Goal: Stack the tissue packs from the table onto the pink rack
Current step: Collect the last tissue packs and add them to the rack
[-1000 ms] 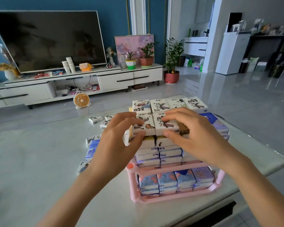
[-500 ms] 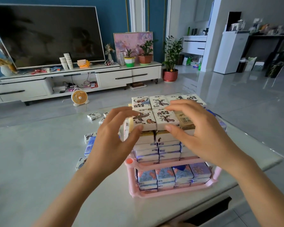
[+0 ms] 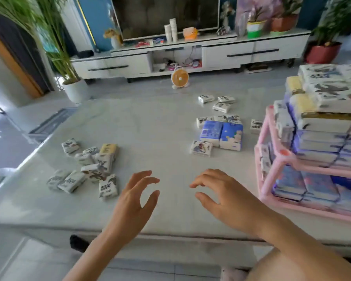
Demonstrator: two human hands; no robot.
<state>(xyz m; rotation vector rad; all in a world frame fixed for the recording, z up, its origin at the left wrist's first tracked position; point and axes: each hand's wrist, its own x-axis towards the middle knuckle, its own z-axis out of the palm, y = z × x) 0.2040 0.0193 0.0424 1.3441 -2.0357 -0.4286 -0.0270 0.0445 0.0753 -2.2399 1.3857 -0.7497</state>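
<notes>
- Left hand point(image 3: 130, 201): empty, fingers loosely bent and spread, thumb held away from them, hovering over the marble table point(image 3: 150, 128).
- Right hand point(image 3: 227, 199): empty as well, fingers bent and apart, level with the left and well apart from it.
- Heap of small white tissue packs point(image 3: 89, 171): jumbled on the table to the left of my left hand, with the nearest one just beside my fingers.
- Two blue tissue packs point(image 3: 221, 134): lying side by side beyond my right hand, with small printed packs around them.
- Three small packs point(image 3: 217, 101): farther out, beyond the blue pair.
- Pink rack point(image 3: 265, 136): to the right of my right hand. Its lower tier is full and its top tier is piled high and unevenly.
- Step in hand, as I judge it: fetching more packs.
- Method: start with the nearest packs in the heap. Pinch each across its short sides and keep it flat. The packs look soft, so I should not squeeze.
- On the rack: set each pack lightly on the lowest spot of the pile, square to its neighbours, and do not nudge the stack.
</notes>
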